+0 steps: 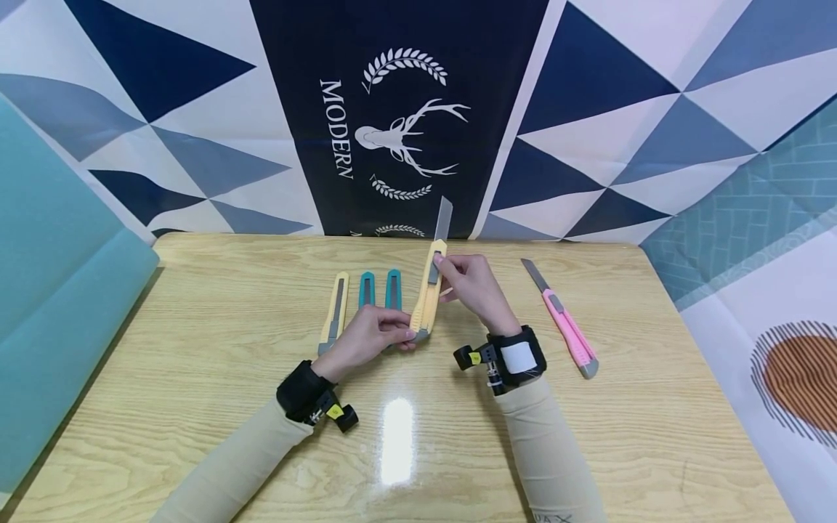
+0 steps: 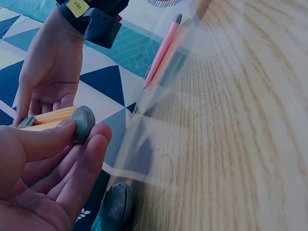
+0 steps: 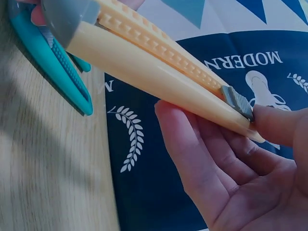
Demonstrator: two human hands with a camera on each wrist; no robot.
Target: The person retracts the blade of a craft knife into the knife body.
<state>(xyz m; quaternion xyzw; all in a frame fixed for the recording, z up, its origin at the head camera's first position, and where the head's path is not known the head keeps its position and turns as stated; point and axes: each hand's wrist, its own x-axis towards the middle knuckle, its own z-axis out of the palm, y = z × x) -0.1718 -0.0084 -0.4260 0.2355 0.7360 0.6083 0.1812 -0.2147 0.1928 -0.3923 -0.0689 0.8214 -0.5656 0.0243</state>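
Note:
Both hands hold one yellow utility knife (image 1: 426, 294) above the table, its blade extended and pointing away. My left hand (image 1: 375, 333) pinches the grey end cap, seen close up in the left wrist view between thumb and fingers. Higher on the body, my right hand (image 1: 476, 287) grips the knife with the thumb on its grey slider (image 3: 237, 102). Behind the left hand lie two teal utility knives (image 1: 368, 288), partly hidden by it. Left of them is a second yellow utility knife (image 1: 336, 309). To the right lies a pink utility knife (image 1: 567, 327) with its blade out.
The knives lie on a light wooden table (image 1: 654, 428). Along its far edge rises a patterned backdrop (image 1: 275, 123) with triangles and a deer print. A pale teal panel (image 1: 59, 290) stands at the left edge. Each wrist wears a strapped camera.

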